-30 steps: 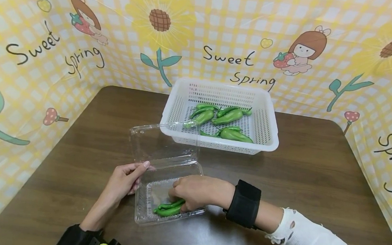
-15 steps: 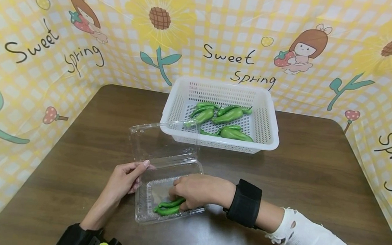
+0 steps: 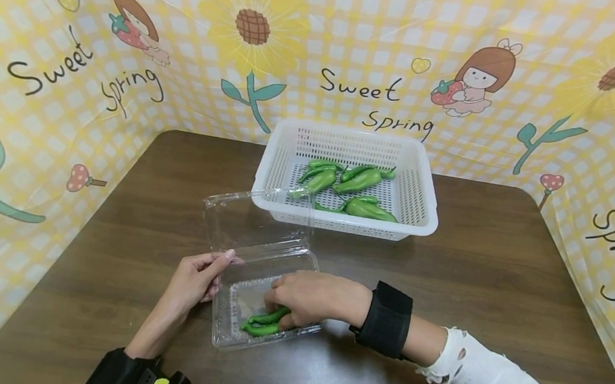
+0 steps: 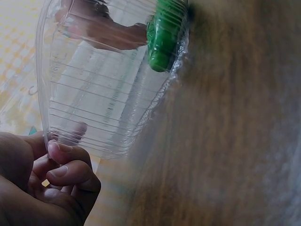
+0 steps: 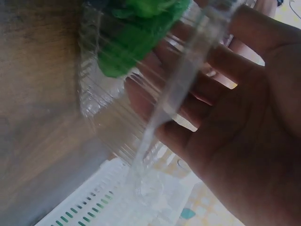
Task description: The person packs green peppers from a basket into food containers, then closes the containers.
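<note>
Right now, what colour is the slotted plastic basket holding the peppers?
White slotted plastic basket, clearest in the head view.

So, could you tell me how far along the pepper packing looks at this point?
Done: the clear clamshell box lies open on the table. In hand: the right hand is setting green peppers into its tray while the left hand holds its edge. Left: several peppers lie in the white basket, and the lid is not yet closed.

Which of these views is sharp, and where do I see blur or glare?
Head view: sharp, evenly lit, edges bent by the wide lens. Left wrist view: table blurred, clear box catches light. Right wrist view: green peppers and right hand soft, too close.
</note>
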`<control>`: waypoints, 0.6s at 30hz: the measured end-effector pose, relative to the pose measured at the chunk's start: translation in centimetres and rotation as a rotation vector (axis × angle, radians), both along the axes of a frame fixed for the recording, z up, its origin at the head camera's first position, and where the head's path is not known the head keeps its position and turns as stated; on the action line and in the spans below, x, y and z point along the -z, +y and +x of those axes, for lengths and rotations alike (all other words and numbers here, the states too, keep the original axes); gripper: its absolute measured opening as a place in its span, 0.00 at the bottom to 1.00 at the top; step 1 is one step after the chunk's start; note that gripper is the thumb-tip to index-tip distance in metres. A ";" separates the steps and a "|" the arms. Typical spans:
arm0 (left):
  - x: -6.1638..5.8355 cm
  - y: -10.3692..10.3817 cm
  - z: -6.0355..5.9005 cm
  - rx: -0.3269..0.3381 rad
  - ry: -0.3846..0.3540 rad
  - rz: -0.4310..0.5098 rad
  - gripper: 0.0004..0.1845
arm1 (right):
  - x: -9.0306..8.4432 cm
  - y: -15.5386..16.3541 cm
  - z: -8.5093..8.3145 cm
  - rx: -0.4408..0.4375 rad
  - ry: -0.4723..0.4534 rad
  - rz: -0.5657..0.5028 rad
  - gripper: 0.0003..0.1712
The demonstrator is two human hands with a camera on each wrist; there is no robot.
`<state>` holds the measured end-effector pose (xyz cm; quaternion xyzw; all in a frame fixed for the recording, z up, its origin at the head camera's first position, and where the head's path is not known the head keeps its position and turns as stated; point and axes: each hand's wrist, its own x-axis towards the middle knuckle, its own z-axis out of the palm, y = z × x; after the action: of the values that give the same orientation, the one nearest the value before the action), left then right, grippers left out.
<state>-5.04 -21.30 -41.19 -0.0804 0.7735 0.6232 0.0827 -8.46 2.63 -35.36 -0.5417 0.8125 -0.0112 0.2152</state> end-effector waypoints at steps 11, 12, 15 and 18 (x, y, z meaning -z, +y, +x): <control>0.1 -0.1 -0.1 0.004 0.000 0.005 0.27 | -1.6 0.4 -0.6 0.003 0.065 -0.067 0.16; 0.1 -0.1 -0.1 0.005 0.001 0.004 0.27 | -1.9 0.5 -0.6 0.004 0.071 -0.080 0.16; 0.2 -0.2 -0.1 0.006 0.005 -0.002 0.26 | -2.9 0.8 -0.8 0.016 0.089 -0.125 0.15; 0.3 -0.2 -0.1 0.003 0.008 -0.004 0.26 | -4.0 1.1 -1.1 0.036 0.084 -0.170 0.14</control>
<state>-5.12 -21.53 -41.44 -0.0766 0.7751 0.6220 0.0803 -9.53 3.76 -31.40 -0.5433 0.8265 -0.0609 0.1340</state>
